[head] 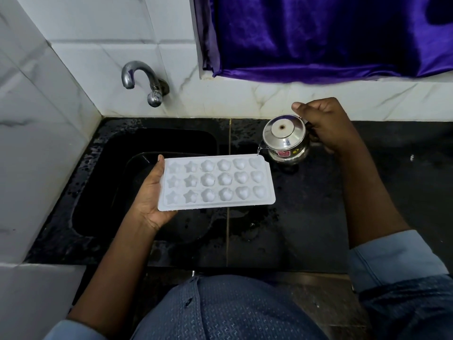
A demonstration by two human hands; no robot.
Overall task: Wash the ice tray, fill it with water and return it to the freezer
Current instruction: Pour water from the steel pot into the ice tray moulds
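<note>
A white ice tray [217, 183] with star, round and heart shaped cups is held level over the edge of the black sink [103, 192]. My left hand [150, 197] grips its left end, thumb on top. My right hand [326, 126] grips the handle of a small steel kettle [285, 138], which is tilted left. A thin stream of water runs from its spout onto the tray's far right corner.
A steel tap [143, 81] sticks out of the white tiled wall above the sink, with no water running. The black stone counter [392, 180] is wet around the kettle. A purple curtain [331, 35] hangs at the back right.
</note>
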